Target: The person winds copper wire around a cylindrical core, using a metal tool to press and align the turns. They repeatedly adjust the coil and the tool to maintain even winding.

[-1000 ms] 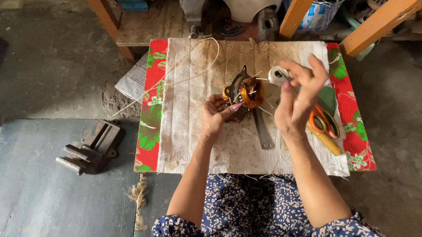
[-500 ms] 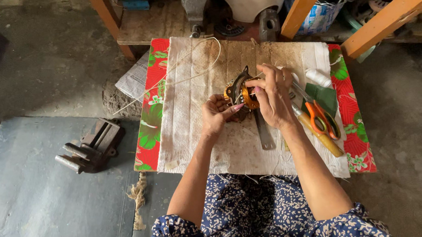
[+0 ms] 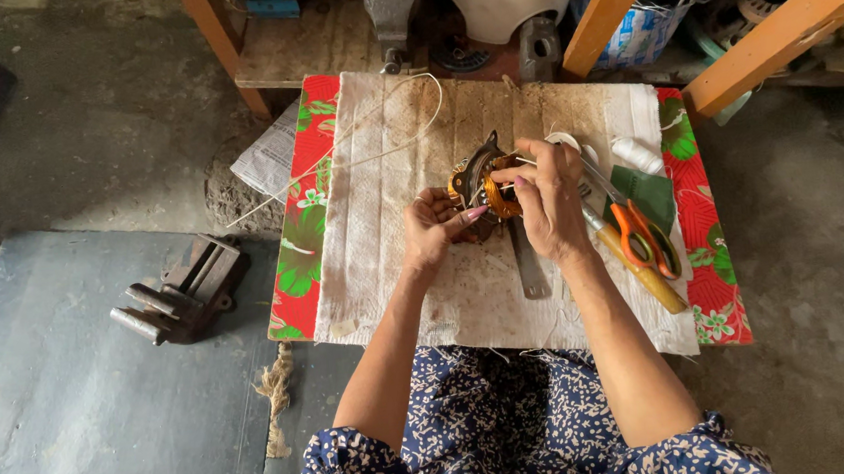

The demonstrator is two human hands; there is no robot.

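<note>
My left grip (image 3: 433, 228) steadied the copper-wound stator (image 3: 483, 187); my right grip (image 3: 547, 197), at three o'clock, pinched its thread, best kept taut.

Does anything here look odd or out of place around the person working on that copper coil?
Only small things. A metal bench vise lies loose on the floor mat, off the work cloth. That cloth is stained brown. A long white cord trails loosely from the motor coil across it. Nothing looks spilled or broken.

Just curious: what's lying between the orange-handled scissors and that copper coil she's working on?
Head view: her right hand and a wooden-handled tool lie between the scissors and the coil.
</note>
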